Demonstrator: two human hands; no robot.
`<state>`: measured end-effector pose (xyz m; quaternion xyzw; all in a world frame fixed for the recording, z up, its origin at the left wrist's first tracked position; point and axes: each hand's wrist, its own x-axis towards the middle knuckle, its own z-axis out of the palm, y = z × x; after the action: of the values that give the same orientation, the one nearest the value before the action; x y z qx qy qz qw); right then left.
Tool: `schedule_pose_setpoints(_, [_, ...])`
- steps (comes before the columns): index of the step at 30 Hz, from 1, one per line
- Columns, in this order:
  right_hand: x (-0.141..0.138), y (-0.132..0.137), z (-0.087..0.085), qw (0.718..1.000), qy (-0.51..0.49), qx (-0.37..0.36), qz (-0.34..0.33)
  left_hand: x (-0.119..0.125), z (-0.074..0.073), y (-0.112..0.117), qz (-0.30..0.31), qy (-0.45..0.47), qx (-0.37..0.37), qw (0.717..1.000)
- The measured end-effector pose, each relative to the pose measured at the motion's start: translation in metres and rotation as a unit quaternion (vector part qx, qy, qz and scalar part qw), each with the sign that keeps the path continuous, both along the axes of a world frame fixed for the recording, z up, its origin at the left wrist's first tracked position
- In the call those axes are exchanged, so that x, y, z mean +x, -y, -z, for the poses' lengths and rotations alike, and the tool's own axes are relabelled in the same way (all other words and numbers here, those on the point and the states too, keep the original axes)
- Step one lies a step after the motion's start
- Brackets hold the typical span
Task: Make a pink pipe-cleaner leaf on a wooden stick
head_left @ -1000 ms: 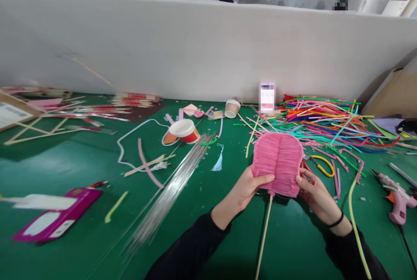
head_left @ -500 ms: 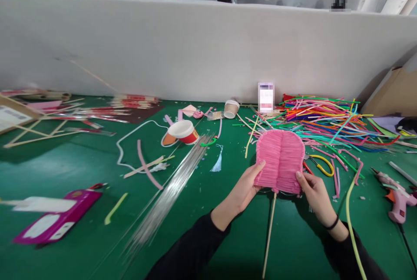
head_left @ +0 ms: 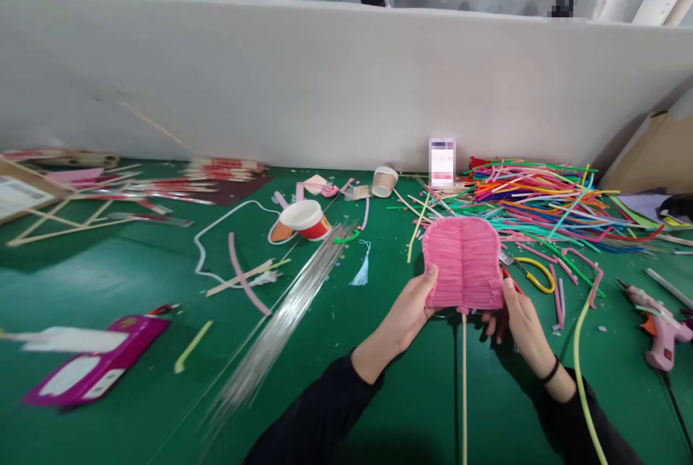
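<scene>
From here I see a blue tassel (head_left: 362, 268) loose on the table (head_left: 135, 270). The left hand (head_left: 408, 315) pinches the pink panel (head_left: 460, 263) by its left edge, above the table. Its face looks filled, its stick (head_left: 464, 393) fixed; the right corner looks ragged, perhaps unfinished. The right hand (head_left: 522, 320), fingers half curled, meets it; whether it grips, I can't tell.

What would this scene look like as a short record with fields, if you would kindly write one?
Left hand: gripping the lower left edge of the pink panel
Right hand: at the panel's lower right edge; grip partly hidden
Below panel: thin wooden stick
Beyond panel: pile of colourful strips
Right of hands: yellow-handled tool, pink glue gun
Left of panel: blue tassel, shiny thin rods
Surface: green tabletop
</scene>
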<state>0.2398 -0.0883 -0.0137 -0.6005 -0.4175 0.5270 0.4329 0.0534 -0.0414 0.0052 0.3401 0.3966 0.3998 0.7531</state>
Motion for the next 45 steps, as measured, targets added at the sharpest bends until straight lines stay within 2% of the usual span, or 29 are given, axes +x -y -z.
schedule_pose_setpoints(3, [0.003,0.0,0.006,0.998,0.045,0.047,0.021,-0.001,0.0,-0.001,-0.019,0.005,-0.009,1.0])
schedule_pose_setpoints(9, [0.006,-0.001,0.017,0.981,0.139,0.132,0.021,0.001,-0.001,0.001,-0.002,0.018,-0.01,1.0])
schedule_pose_setpoints(14, [0.008,-0.002,0.012,0.961,0.226,0.157,0.038,0.003,0.0,0.002,0.007,0.034,-0.009,0.999])
schedule_pose_setpoints(16, [0.009,-0.002,0.01,0.955,0.245,0.165,0.04,0.002,-0.003,0.002,-0.003,0.052,-0.038,0.998])
schedule_pose_setpoints(20, [0.01,-0.002,0.009,0.964,0.214,0.16,0.006,-0.003,-0.01,-0.003,-0.046,0.07,-0.146,0.986])
schedule_pose_setpoints(22, [0.009,-0.001,0.009,0.972,0.18,0.152,-0.017,-0.006,-0.01,-0.007,-0.047,0.06,-0.175,0.982])
schedule_pose_setpoints(24, [0.006,0.001,0.008,0.981,0.129,0.136,-0.047,-0.006,-0.007,-0.011,-0.047,0.049,-0.171,0.983])
schedule_pose_setpoints(27, [0.001,0.002,0.006,0.99,0.03,0.092,-0.1,-0.006,-0.003,-0.014,-0.068,0.054,-0.124,0.988])
schedule_pose_setpoints(30, [-0.004,0.002,0.006,0.991,-0.031,0.066,-0.112,-0.004,-0.003,-0.012,-0.084,0.068,-0.089,0.99])
schedule_pose_setpoints(38, [-0.01,0.0,0.007,0.994,-0.034,0.045,-0.097,0.005,-0.009,0.0,-0.09,0.091,-0.088,0.988])
schedule_pose_setpoints(42, [-0.009,0.004,0.004,0.989,0.003,0.066,-0.129,-0.006,-0.015,-0.007,-0.104,0.083,-0.137,0.982])
schedule_pose_setpoints(45, [-0.01,0.007,0.002,0.989,0.008,0.056,-0.136,-0.016,-0.02,-0.015,-0.113,0.05,-0.141,0.982])
